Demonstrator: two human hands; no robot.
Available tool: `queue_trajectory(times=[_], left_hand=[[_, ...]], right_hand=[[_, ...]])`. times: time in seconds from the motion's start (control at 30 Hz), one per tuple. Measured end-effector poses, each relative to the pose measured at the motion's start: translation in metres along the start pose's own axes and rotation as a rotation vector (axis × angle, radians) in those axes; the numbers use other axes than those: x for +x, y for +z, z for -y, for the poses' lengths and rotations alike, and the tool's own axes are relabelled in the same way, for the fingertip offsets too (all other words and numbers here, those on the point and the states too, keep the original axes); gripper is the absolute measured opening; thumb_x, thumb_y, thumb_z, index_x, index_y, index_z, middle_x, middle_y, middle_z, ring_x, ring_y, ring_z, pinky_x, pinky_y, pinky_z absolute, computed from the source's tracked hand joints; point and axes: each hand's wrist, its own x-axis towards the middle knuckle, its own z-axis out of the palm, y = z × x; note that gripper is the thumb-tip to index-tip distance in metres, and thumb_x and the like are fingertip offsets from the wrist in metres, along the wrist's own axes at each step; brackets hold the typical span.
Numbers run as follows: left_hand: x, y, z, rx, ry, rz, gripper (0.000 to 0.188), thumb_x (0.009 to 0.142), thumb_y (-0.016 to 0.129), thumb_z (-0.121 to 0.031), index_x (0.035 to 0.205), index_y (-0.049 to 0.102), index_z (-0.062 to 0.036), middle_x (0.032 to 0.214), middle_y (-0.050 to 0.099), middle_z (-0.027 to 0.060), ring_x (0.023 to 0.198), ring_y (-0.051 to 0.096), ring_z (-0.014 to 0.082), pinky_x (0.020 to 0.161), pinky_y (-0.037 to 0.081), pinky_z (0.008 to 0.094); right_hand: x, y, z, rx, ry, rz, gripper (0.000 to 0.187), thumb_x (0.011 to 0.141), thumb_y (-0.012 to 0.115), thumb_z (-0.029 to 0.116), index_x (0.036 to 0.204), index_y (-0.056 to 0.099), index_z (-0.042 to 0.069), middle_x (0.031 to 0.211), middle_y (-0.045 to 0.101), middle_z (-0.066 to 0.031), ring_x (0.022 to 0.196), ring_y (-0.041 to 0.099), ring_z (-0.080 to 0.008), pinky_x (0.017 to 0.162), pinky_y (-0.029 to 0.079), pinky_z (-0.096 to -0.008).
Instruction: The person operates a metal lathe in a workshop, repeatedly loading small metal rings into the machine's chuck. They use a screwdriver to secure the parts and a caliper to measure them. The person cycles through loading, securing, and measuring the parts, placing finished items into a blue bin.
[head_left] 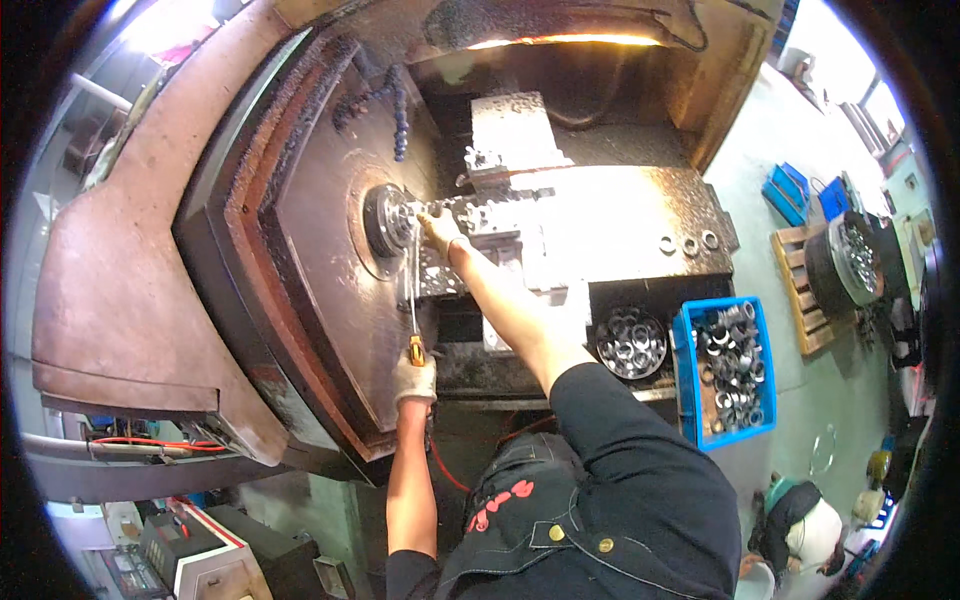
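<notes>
1. The left hand, in a pale glove, is closed around the orange-handled tool, perhaps an air gun, near the left side of the work area; its thin metal shaft points toward the far side, beside the lathe chuck.
2. The right hand, also gloved, reaches to the right side of the chuck with fingers drawn narrow; whether they grip a part cannot be told.
3. The tool looks light and stiff. Its handle seems the sound place to hold; the slim shaft would probably bend under levering.
4. Three metal rings stand on the bright machine cover to the right; more fill the round tray and blue bin nearer.
5. The rings look hard and rigid, probably slippery if oily, perhaps sharp-edged; pinching across the outer wall should suit.
</notes>
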Motion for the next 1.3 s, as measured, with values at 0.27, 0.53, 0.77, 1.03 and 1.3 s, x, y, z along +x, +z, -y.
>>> queue_trajectory(times=[0.27,0.53,0.77,1.03,1.3], left_hand=[[0.021,-0.002,-0.012,0.087,0.044,0.017,0.031,0.079,0.063,-0.032,0.091,0.061,-0.0027,0.082,0.064,0.0247,0.084,0.061,0.042,0.071,0.049,0.0471],[0.049,-0.002,-0.049,0.233,-0.156,0.195,0.034,0.072,0.059,-0.025,0.099,0.062,-0.0041,0.094,0.063,0.0239,0.093,0.059,0.0411,0.08,0.047,0.0465],[0.074,0.007,-0.034,0.195,-0.091,0.191,0.036,0.073,0.057,-0.025,0.102,0.06,-0.0039,0.099,0.063,0.0237,0.096,0.059,0.0398,0.083,0.046,0.0453],[0.09,0.008,-0.056,0.158,-0.009,0.166,0.029,0.072,0.062,-0.022,0.095,0.062,-0.0037,0.089,0.065,0.02,0.087,0.062,0.0349,0.076,0.048,0.0389],[0.062,-0.006,-0.055,0.231,-0.058,0.195,0.032,0.072,0.06,-0.026,0.099,0.061,-0.0081,0.096,0.064,0.0194,0.09,0.061,0.0363,0.08,0.047,0.0427]], right_hand=[[0.085,0.019,-0.041,-0.295,-0.103,0.034,0.056,0.071,0.073,0.022,0.115,0.048,0.0,0.088,0.06,-0.0103,0.072,0.058,-0.017,0.057,0.049,-0.0306],[0.064,0.022,-0.014,-0.315,0.159,0.143,0.074,0.07,0.076,0.022,0.128,0.036,0.0,0.096,0.058,-0.0163,0.065,0.058,-0.0188,0.048,0.049,-0.0312],[0.095,0.027,-0.037,-0.033,0.111,0.195,0.026,0.085,0.054,0.011,0.11,0.045,0.008,0.083,0.056,-0.007,0.074,0.058,-0.0158,0.05,0.048,-0.0332],[0.14,0.012,-0.063,0.045,0.18,0.389,0.019,0.088,0.038,0.016,0.09,0.057,0.015,0.084,0.061,-0.0029,0.07,0.059,-0.0154,0.059,0.05,-0.0299],[0.073,0.018,-0.028,0.3,0.426,0.207,0.015,0.088,0.05,0.028,0.088,0.057,0.014,0.077,0.057,-0.0021,0.067,0.056,-0.0155,0.055,0.048,-0.0298]])
